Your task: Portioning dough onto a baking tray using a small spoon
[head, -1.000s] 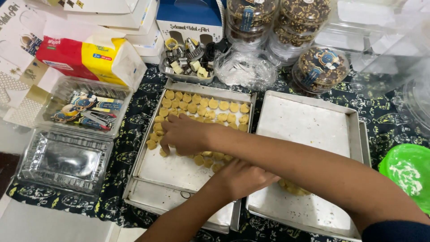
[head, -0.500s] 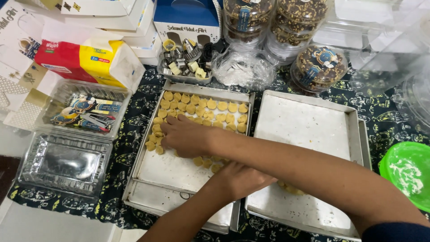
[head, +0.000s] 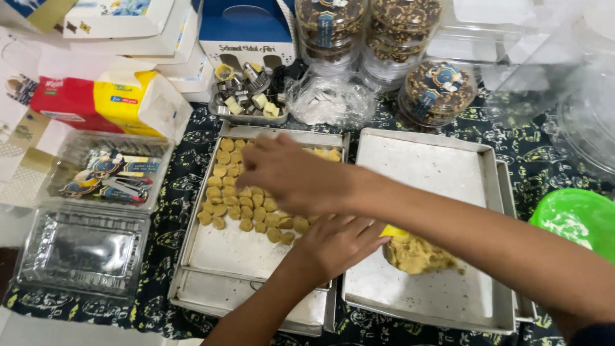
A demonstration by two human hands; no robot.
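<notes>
My right hand (head: 291, 174) reaches across from the right and hovers palm down over the left metal tray (head: 211, 282), fingers loosely spread above rows of small round yellow cookies (head: 238, 206). What lies under its palm is hidden. My left hand (head: 339, 243) comes up from the bottom with curled fingers and rests over the seam between the two trays. Its fingertips touch a small yellow piece (head: 394, 230) at the edge of a lump of pale dough (head: 416, 253). The dough lies on the right metal tray (head: 435, 173).
Behind the trays stand a small tray of metal cutters (head: 246, 96), a crumpled plastic bag (head: 330, 99) and round clear tubs of dark cookies (head: 439, 86). At left are clear plastic boxes (head: 83, 250) and a red-and-yellow packet (head: 109, 102). A green bowl (head: 576, 218) sits at right.
My right hand has lifted off the cookie rows and moved up and to the right over the left tray. My left hand has barely moved.
</notes>
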